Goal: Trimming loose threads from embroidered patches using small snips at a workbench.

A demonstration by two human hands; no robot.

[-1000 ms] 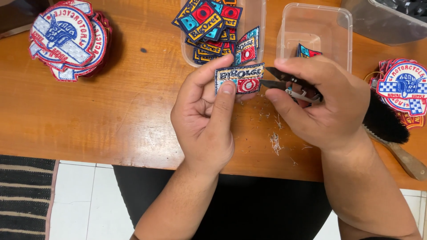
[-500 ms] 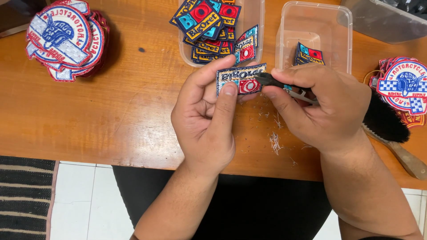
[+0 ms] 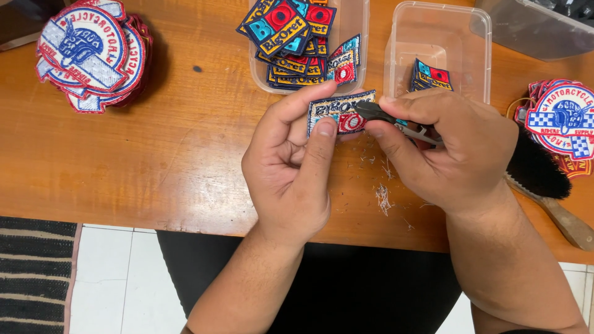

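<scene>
From the head camera, looking down, the left hand [image 3: 291,179] is pinching a small rectangular embroidered patch [image 3: 339,112] between thumb and forefinger, its grip closed tight on the patch's lower left part, holding it up just above the wooden desk [image 3: 185,154]. The right hand [image 3: 445,151] is closing its grip around a small pair of dark thread snips [image 3: 378,114], whose tip is touching the patch's right edge. Loose thread clippings [image 3: 383,198] are lying on the desk just below the hands.

As a judgement: the blade tip is sitting so close to the stitched border that a slight slip could be nicking the embroidery rather than a stray thread, and the left fingertips are lying near enough to the blades to be at risk if the patch is twisting in the pinch.

The patch is lying between the two hands, at the fingertips of both, near the front edge of two clear plastic tubs [image 3: 476,37], both holding similar patches. Round patches are piling up at the far left [image 3: 86,52] and far right [image 3: 560,120], and a black-bristled brush [image 3: 538,173] is resting just beside the right hand.
</scene>
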